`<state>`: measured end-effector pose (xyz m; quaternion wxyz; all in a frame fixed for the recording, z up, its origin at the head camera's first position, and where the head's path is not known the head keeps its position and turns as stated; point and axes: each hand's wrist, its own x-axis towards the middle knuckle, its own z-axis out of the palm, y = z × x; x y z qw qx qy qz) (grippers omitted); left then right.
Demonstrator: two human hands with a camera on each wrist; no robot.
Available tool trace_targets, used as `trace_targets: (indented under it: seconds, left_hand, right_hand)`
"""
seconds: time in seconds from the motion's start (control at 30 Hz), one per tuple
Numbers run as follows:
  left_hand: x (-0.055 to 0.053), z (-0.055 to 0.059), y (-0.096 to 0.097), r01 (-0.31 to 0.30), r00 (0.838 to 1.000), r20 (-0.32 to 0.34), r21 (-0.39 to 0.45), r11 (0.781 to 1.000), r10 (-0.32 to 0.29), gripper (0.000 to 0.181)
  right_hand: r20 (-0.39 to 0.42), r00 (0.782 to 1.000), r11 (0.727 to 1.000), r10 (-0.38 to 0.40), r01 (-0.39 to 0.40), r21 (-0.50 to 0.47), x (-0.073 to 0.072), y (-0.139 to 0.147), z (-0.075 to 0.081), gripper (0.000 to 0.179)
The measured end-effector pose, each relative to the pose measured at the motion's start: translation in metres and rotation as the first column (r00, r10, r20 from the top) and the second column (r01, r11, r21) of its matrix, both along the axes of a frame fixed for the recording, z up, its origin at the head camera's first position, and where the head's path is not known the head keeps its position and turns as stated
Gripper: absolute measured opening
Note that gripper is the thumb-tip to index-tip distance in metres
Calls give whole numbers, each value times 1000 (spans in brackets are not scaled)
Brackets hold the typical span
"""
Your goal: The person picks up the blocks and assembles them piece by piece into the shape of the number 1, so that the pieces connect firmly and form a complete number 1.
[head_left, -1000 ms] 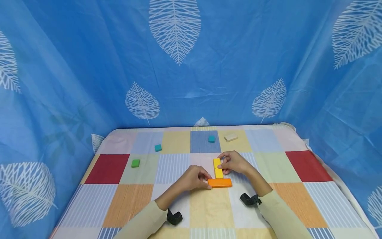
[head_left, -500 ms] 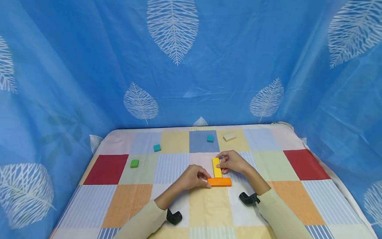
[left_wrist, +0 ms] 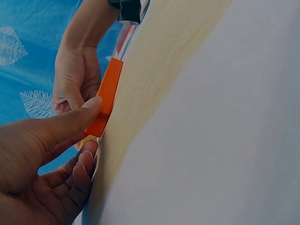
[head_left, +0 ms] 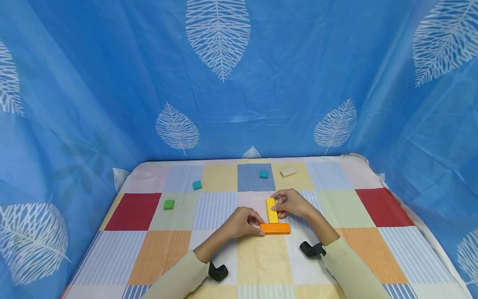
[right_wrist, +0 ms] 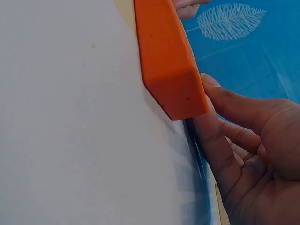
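Observation:
On the patchwork cloth an orange block (head_left: pixel 275 229) lies crosswise in the head view. A yellow block (head_left: pixel 271 212) points away from it, its near end against the orange block's far long side, so the two form an upside-down T. My left hand (head_left: pixel 240 222) pinches the orange block's left end; in the left wrist view the thumb (left_wrist: pixel 91 104) presses its near side. With thumb and fingers my right hand (head_left: pixel 293 203) pinches the yellow block near its far end. The orange block (right_wrist: pixel 168 56) mostly hides the yellow one in the right wrist view.
Farther back lie a teal block (head_left: pixel 264 174) and a cream block (head_left: pixel 288 172). To the left are another teal block (head_left: pixel 197 185) and a green block (head_left: pixel 169 204). A blue leaf-print curtain (head_left: pixel 261 104) stands around the table's back and sides.

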<state>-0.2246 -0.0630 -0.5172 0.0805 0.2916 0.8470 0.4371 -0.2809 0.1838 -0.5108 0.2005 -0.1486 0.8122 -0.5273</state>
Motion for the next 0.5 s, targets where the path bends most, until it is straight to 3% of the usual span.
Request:
trace_targets:
  seconds: [0.5]
  left_hand:
    - [0, 1, 1, 1, 1000, -14, -4, 1000, -1, 22]
  right_hand:
    - [24, 1000, 1000, -6, 7, -3, 1, 2, 8, 47]
